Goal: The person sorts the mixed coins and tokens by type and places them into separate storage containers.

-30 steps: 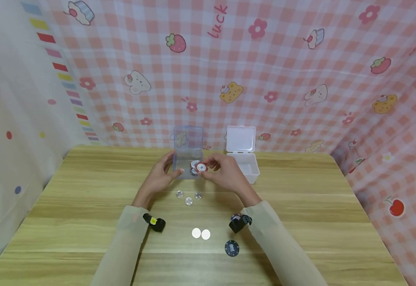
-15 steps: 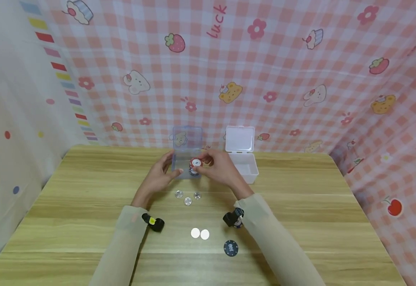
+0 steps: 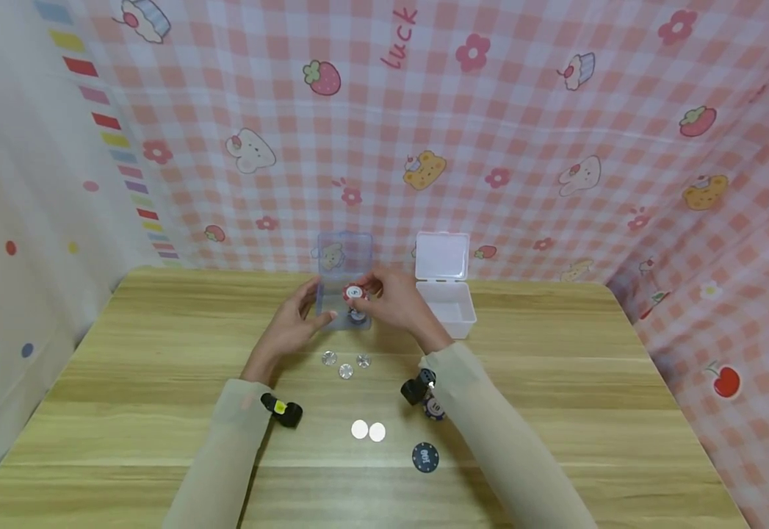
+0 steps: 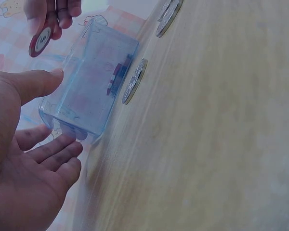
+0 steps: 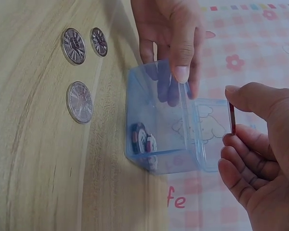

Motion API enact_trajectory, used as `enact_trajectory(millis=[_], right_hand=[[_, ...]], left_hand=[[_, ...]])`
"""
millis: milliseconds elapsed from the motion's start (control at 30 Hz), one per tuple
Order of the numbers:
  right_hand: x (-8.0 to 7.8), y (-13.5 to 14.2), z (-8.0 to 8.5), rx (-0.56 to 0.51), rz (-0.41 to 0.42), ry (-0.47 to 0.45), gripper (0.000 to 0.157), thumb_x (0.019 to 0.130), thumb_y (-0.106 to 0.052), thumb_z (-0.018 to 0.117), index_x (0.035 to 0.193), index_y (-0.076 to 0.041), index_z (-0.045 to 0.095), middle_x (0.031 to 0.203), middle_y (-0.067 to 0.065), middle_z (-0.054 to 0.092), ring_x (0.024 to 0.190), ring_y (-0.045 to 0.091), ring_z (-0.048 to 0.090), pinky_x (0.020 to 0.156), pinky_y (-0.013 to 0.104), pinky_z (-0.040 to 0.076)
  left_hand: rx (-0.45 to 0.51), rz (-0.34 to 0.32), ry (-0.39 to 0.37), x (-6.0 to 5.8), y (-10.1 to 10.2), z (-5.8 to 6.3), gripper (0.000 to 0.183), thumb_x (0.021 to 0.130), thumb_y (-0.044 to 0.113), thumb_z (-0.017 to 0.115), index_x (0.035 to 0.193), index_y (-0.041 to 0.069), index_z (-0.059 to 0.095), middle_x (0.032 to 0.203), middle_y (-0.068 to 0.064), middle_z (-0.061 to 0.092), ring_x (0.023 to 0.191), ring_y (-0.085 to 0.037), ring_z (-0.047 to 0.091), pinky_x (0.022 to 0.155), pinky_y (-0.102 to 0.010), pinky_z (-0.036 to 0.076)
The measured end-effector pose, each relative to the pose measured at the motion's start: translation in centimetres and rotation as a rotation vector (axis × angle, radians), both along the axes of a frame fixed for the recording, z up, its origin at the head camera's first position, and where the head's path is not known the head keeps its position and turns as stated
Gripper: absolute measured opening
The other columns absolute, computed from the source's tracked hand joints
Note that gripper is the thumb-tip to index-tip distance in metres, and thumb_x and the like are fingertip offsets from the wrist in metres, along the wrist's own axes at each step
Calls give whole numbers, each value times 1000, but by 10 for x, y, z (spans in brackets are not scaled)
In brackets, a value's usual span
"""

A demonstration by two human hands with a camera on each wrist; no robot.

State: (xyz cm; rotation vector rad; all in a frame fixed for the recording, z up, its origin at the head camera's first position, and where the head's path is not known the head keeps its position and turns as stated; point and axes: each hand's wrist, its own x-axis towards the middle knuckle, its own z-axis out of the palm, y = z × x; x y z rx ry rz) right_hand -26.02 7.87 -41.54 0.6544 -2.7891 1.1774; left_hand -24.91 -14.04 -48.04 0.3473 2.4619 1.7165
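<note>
A translucent blue plastic box (image 3: 331, 300) stands at the back of the table, its hinged lid raised. My left hand (image 3: 290, 328) holds it at the left side, with the thumb over the rim and the fingers along the wall. Between thumb and fingers of my right hand (image 3: 394, 295) is a red-edged poker chip (image 3: 354, 292) marked 5, held above the box. The right wrist view shows that chip edge-on, apart from the box. A few chips (image 5: 140, 137) lie inside the box, towards its right end.
A white plastic box (image 3: 449, 303), lid up, stands to the right. Silver coins (image 3: 346, 371) lie in front of the blue box. Nearer are two white discs (image 3: 360, 429), a black 100 chip (image 3: 425, 457) and a blue 10 chip (image 3: 434, 408) beside the right sleeve.
My right hand has moved left and slightly back with the red-edged chip, from the blue box's right end to over its middle. The left hand stays at the box.
</note>
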Motion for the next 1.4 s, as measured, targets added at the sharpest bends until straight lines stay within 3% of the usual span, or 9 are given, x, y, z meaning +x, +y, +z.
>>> enact_trajectory(millis=[233,300,433,533,667,900,1000,1233,1400], right_hand=[[-9,-9,-2,23,8,19,31,75,-29,77,96,-8,67,84,0,66,74,12,61,63,19,51],[-12,-11,-3,30,1,16,32,74,-30,77,96,-8,67,85,-1,66,74,11,61,63,18,51],[-14,-15,-5,36,-11,4,32,75,-31,77,96,-9,67,87,-2,66,76,9,60,65,19,52],[-15,-17,-8,29,-8,-5,36,76,-35,76,98,-7,67,92,1,66,81,13,61,70,22,53],[-14,-15,-9,37,2,-22,45,80,-40,72,106,-4,66,105,7,66,92,17,61,80,28,54],[-9,-11,-4,55,19,-30,44,85,-43,66,113,-9,63,116,11,63,103,25,59,86,35,53],[-7,-9,-2,74,25,-18,48,85,-44,65,117,-9,61,118,8,62,106,26,59,87,35,53],[-2,-4,0,104,67,2,55,85,-46,64,126,-11,56,127,5,58,112,28,57,91,38,51],[4,3,3,142,92,18,62,84,-50,64,133,-14,52,136,5,51,116,26,54,97,41,47]], left_hand=[[8,-14,-20,9,1,21,76,89,22,64,149,10,20,152,-16,28,141,-29,23,118,-42,18],[0,-11,-19,9,1,20,75,90,22,64,150,11,20,152,-16,28,141,-28,23,118,-41,19],[-20,2,3,-1,-3,2,76,89,27,65,150,16,21,152,-10,29,141,-24,25,118,-38,21],[-16,4,-4,-1,-2,2,77,89,26,65,150,16,20,152,-10,29,141,-24,25,118,-38,20],[9,-7,-20,5,1,12,77,89,20,65,150,11,20,152,-14,27,142,-28,23,118,-42,18],[-1,-18,-23,17,5,33,75,90,18,64,149,5,20,151,-20,26,141,-32,23,118,-45,19],[17,-17,-19,15,4,29,74,90,15,64,149,4,20,151,-20,26,141,-33,23,118,-46,18],[4,1,-8,2,-1,4,77,88,25,67,150,15,21,152,-11,28,141,-25,25,118,-39,19],[-8,4,-4,0,-1,0,79,87,28,67,150,18,21,152,-9,30,141,-23,26,118,-36,21]])
